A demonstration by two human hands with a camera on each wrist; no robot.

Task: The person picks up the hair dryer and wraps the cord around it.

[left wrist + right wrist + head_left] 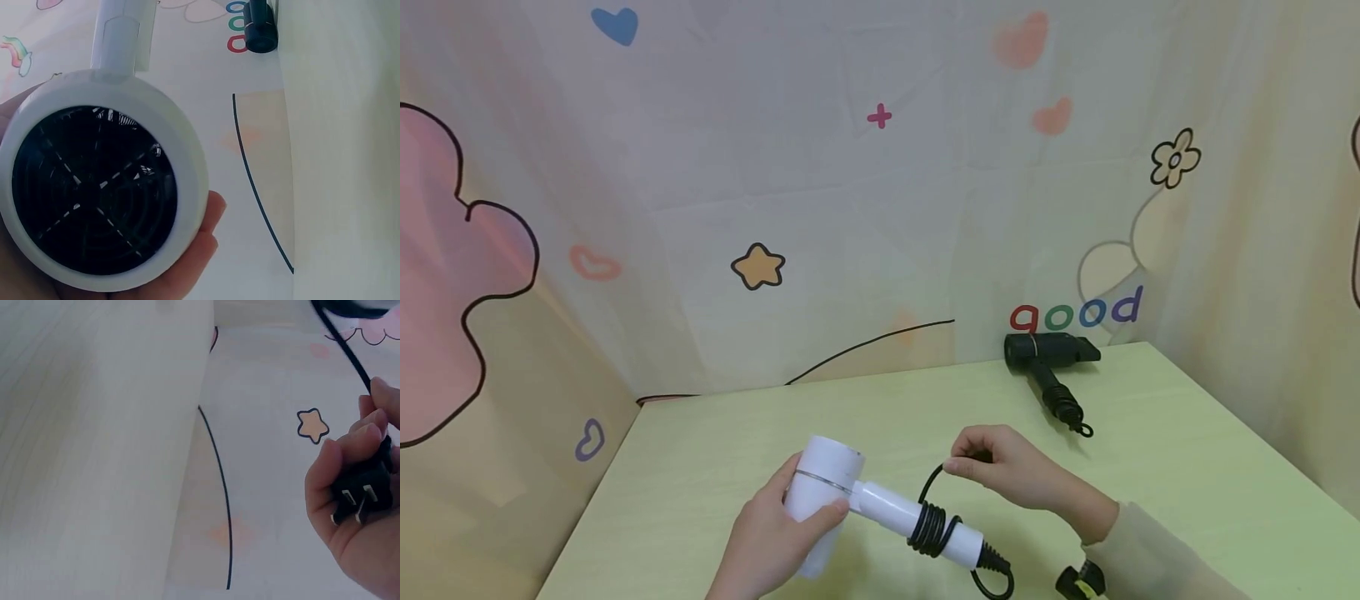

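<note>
My left hand (767, 537) grips the barrel of a white hair dryer (826, 467), held over the table with its handle pointing right. In the left wrist view, the dark round grille (94, 190) at the barrel's end faces the camera, and fingers wrap round its side. A black cord (931, 530) is coiled about the handle, and one end of it rises to my right hand (1015, 467). That hand pinches the cord and holds its two-pin plug (362, 490) within curled fingers, as the right wrist view shows.
A black hair dryer (1051, 352) lies at the back right of the pale green table (700, 450), its cord wound round the handle. A printed curtain (820, 167) hangs behind. Beside the right sleeve (1157, 554) is a small black and yellow object (1082, 581), partly cut off.
</note>
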